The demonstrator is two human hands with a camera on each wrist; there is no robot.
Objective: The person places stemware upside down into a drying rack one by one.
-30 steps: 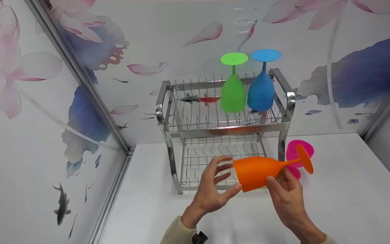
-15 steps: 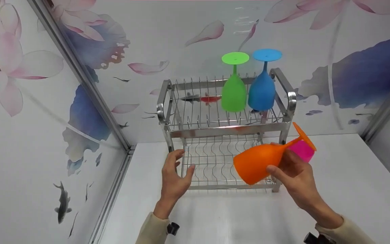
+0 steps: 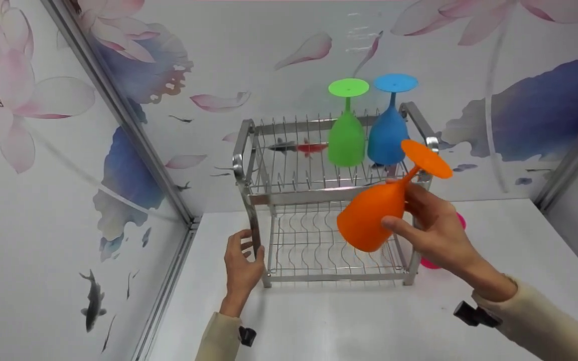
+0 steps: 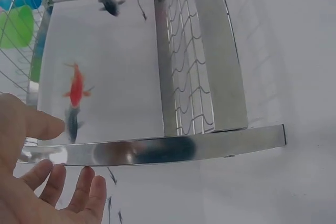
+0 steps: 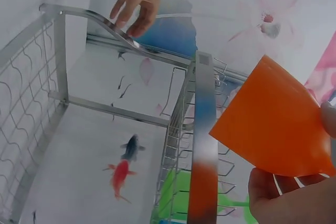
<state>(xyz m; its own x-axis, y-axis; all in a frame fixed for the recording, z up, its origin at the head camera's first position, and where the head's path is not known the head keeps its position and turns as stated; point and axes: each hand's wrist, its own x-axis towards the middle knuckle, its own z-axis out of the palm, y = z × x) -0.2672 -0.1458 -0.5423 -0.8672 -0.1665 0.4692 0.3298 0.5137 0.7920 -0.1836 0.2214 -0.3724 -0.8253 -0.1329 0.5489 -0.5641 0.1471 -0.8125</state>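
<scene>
Where the orange goblet (image 3: 369, 215) is: held in the right hand, in front of the rack's right half; tilted, mouth to the lower left, foot up to the right; the inside of its bowl is out of view.
Right hand (image 3: 434, 230): grips the orange goblet at the stem end of the bowl, thumb on the near side, fingers behind.
Left hand (image 3: 243, 263): at the left upright (image 3: 254, 220) of the rack, fingers loosely bent on one side, thumb on the other; whether it touches the metal cannot be told.
Upper tier (image 3: 304, 196): carries a green goblet (image 3: 346, 143) and, just to its right, a blue goblet (image 3: 388, 133), both upside down with feet uppermost.
Lower tier (image 3: 309, 243): a shelf of wavy wires inside the metal frame.
Pink item (image 3: 462, 220): on the white surface (image 3: 329, 326) by the rack's right leg, largely hidden by the right hand; its form cannot be made out.
Sleeves: pale, a black device at each wrist.
</scene>
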